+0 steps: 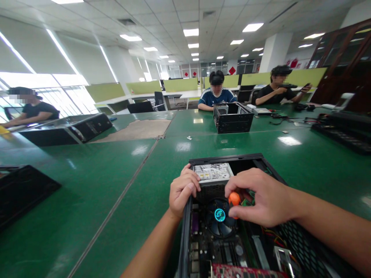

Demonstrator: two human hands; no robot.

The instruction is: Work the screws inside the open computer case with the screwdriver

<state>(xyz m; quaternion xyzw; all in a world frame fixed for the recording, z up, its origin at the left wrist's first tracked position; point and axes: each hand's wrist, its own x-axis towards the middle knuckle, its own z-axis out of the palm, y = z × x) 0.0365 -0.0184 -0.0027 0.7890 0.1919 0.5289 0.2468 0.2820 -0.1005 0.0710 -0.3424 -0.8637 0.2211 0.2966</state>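
Note:
An open black computer case point(187, 231) lies in front of me with its inside facing up. My left hand point(184, 189) is curled over the case's left rim, beside the silver power supply point(213, 172). Above the inside of the case, my right hand point(261, 199) grips an orange-handled screwdriver point(234, 199) between thumb and fingers. Its shaft is hidden from view. Just left of the screwdriver sits a black CPU fan point(222, 227) with a bright blue centre label. A red circuit board point(246, 271) shows at the bottom edge.
Another black case point(234, 121) stands across the green table point(121, 170), before a seated person point(216, 94). More cases point(69, 127) lie at the left. Two other people sit at far left and far right. Cables point(285, 117) and black parts point(344, 131) lie at the right.

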